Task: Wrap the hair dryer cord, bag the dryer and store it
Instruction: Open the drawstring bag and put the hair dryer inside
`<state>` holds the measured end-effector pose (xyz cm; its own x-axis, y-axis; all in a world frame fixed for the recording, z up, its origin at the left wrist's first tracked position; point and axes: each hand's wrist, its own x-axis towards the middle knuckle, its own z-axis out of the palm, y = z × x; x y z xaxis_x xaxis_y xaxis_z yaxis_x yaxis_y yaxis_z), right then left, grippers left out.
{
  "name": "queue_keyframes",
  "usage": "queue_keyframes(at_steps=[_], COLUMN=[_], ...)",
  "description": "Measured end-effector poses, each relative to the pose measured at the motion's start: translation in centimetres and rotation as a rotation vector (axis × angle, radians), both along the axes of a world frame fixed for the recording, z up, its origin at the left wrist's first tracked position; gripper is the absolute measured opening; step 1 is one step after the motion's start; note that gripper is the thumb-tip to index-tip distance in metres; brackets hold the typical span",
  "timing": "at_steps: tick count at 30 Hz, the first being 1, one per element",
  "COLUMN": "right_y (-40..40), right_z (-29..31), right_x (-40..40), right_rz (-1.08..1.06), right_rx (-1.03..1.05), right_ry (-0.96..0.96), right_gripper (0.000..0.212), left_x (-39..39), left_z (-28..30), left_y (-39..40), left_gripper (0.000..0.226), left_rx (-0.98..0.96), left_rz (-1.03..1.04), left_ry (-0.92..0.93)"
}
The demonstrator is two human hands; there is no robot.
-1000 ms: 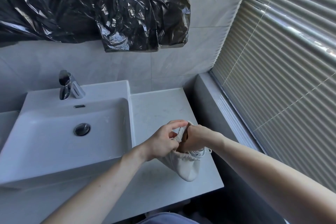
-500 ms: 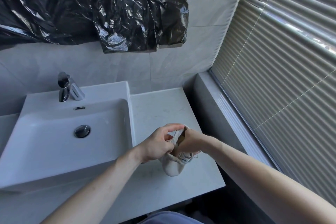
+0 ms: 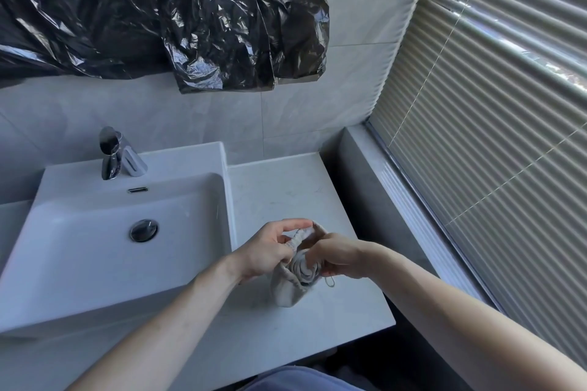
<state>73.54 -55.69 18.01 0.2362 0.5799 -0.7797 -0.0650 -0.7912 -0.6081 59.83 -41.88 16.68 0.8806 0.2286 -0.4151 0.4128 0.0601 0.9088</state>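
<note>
A small beige drawstring bag [image 3: 287, 290] rests on the pale counter [image 3: 279, 194] to the right of the sink. My left hand [image 3: 270, 251] pinches the gathered rim of the bag's mouth on its left side. My right hand [image 3: 340, 255] grips the rim on the right side. Between them the mouth stands open, and a pale grey rounded thing [image 3: 304, 268] shows inside it; I cannot tell whether it is the dryer. A thin loop of drawstring [image 3: 330, 281] hangs below my right hand.
A white square sink [image 3: 95, 263] with a chrome faucet [image 3: 109, 152] fills the left. Black plastic sheeting [image 3: 158, 16] hangs on the tiled wall above. A grey sill [image 3: 365, 187] and closed window blinds [image 3: 492, 152] run along the right. The counter's front edge lies just below the bag.
The bag has come lower and now rests on the counter. My hands have drawn slightly apart, so the bag's mouth is wider and its inside shows.
</note>
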Motion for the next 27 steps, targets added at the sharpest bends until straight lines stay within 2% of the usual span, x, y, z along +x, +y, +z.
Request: queue_keyframes(at_steps=[2, 5, 9, 12, 16, 20, 23, 27], right_y=[-0.4, -0.9, -1.6, -2.0, -2.3, -3.6, -4.7, -5.8], right_z=[-0.3, -0.9, -1.7, -1.7, -0.7, 0.4, 0.7, 0.2], right_x=[0.1, 0.3, 0.9, 1.4, 1.2, 0.9, 0.5, 0.7], right_rz=[0.071, 0.333, 0.524, 0.587, 0.586, 0.555, 0.498, 0.35], right_rx=[0.009, -0.046, -0.053, -0.01, 0.107, 0.263, 0.424, 0.495], right_ry=[-0.099, -0.453, -0.842, -1.048, -1.106, -1.19, -1.251, -1.208], right_gripper=[0.043, 0.059, 0.04, 0.038, 0.011, 0.014, 0.011, 0.01], left_x=[-0.1, -0.2, -0.2, -0.6, -1.1, -2.2, -2.7, -2.9], left_z=[0.0, -0.2, -0.3, 0.3, 0.5, 0.0, 0.8, 1.5], left_y=[0.4, 1.3, 1.6, 1.4, 2.1, 3.4, 3.3, 3.0], left_gripper=[0.085, 0.083, 0.08, 0.077, 0.062, 0.063, 0.051, 0.047], left_rx=[-0.012, -0.001, 0.018, 0.097, 0.178, 0.372, 0.51, 0.687], left_rz=[0.032, 0.077, 0.108, 0.118, 0.15, 0.167, 0.162, 0.104], left_ry=[-0.008, 0.0, -0.008, 0.007, 0.034, 0.058, 0.072, 0.139])
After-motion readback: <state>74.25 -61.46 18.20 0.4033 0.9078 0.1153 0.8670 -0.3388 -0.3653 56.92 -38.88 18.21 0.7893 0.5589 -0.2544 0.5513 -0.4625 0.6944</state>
